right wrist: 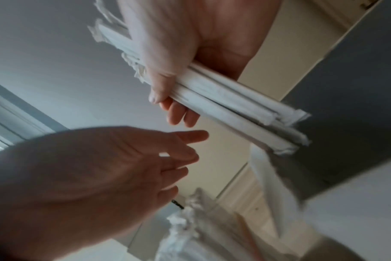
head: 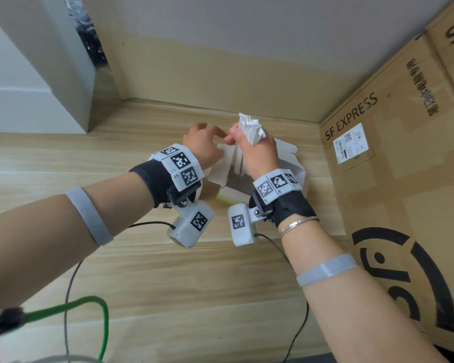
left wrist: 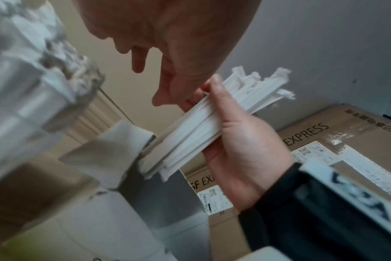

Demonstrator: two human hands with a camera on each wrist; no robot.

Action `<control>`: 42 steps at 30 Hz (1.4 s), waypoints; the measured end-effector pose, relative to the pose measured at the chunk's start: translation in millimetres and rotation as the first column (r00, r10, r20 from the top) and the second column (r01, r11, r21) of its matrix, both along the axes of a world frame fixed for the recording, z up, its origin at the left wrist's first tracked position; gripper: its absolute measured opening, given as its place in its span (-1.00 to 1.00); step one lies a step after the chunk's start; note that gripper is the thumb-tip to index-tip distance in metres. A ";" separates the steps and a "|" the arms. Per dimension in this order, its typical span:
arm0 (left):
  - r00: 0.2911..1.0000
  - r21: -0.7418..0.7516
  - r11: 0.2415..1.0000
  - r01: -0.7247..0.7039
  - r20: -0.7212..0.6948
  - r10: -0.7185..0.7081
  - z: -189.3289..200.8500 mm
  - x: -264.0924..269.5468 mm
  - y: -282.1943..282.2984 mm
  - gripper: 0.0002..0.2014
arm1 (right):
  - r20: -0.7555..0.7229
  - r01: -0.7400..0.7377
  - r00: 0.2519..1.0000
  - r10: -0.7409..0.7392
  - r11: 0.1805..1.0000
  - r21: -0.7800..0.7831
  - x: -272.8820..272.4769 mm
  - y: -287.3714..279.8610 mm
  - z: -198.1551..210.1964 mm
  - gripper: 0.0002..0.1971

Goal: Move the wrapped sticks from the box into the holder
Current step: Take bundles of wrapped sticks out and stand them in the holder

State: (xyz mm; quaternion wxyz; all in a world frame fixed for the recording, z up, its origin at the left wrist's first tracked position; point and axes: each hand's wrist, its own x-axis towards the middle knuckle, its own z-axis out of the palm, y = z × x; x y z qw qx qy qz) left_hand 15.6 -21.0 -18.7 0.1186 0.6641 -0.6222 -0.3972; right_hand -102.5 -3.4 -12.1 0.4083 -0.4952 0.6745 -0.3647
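My right hand [head: 257,153] grips a thick bundle of white paper-wrapped sticks [head: 249,127], held upright just above the open white box [head: 296,174]. The bundle's lower ends [left wrist: 159,169] sit at the box's mouth, between its raised flaps [left wrist: 114,150]. Thumb and fingers wrap the bundle [right wrist: 234,106] round its middle. My left hand [head: 205,142] hovers just left of it, fingers [right wrist: 190,141] loosely extended and holding nothing. More wrapped sticks [right wrist: 185,220] stand bunched near the left wrist; what holds them is not visible.
Large brown SF Express cartons [head: 391,179] wall off the right side, close to the box. A beige wall runs behind and a white cabinet [head: 24,74] stands at the left. The wooden table [head: 168,284] carries a green cable [head: 102,323] and black wires near me.
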 end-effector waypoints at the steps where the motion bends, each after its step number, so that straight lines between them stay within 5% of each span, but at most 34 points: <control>1: 0.999 -0.007 1.000 0.004 0.054 -0.004 -0.8 5.4 -1.2 -0.51 | 0.010 0.001 1.000 0.000 0.999 -0.033 5.1 -2.3 3.0 -0.83; 5: 0.968 0.059 0.998 0.036 0.245 -0.049 -5.9 27.8 -1.6 -0.45 | 0.026 -0.025 0.999 0.030 0.987 -0.159 24.7 -7.8 16.5 -0.76; 9: 0.976 0.172 0.984 0.053 0.200 -0.088 -11.2 45.0 -1.2 -0.42 | 0.206 -0.021 0.976 0.069 0.974 -0.227 43.2 -9.1 28.4 -0.78; 14: 0.991 0.170 0.983 0.069 0.104 -0.087 -10.7 62.2 -5.0 -0.68 | 0.361 -0.087 0.916 0.176 0.965 -0.248 56.9 -9.3 26.0 -0.81; 18: 0.985 0.167 0.979 0.114 0.112 -0.133 -8.0 72.5 -5.8 -0.92 | 0.480 -0.148 0.857 0.188 0.982 -0.122 61.9 -7.8 16.2 -0.84; 28: 0.989 0.229 0.971 0.069 0.112 -0.096 -8.9 75.9 -10.6 -0.68 | 0.350 -0.248 0.906 0.237 0.969 -0.014 64.2 -5.2 -10.5 -0.82; 31: 0.988 0.233 0.970 0.073 0.116 -0.103 -6.8 76.7 -10.1 -0.76 | 0.351 -0.286 0.893 0.281 0.957 -0.037 63.4 -4.8 -8.1 -0.81; 33: 0.991 0.256 0.962 0.099 0.062 -0.119 -5.0 77.7 -9.8 -0.88 | 0.428 -0.183 0.887 0.172 0.983 -0.016 60.8 -8.5 -5.7 -0.83; 36: 0.988 0.264 0.955 0.135 0.032 -0.149 -5.2 79.4 -9.0 -0.74 | 0.458 -0.085 0.885 0.083 0.996 -0.015 55.2 -17.0 -4.6 -0.87; 42: 0.995 0.289 0.954 0.075 0.042 -0.090 -0.5 76.1 -7.7 -0.93 | 0.293 -0.272 0.919 0.264 0.962 -0.015 60.4 -10.7 -11.6 -0.88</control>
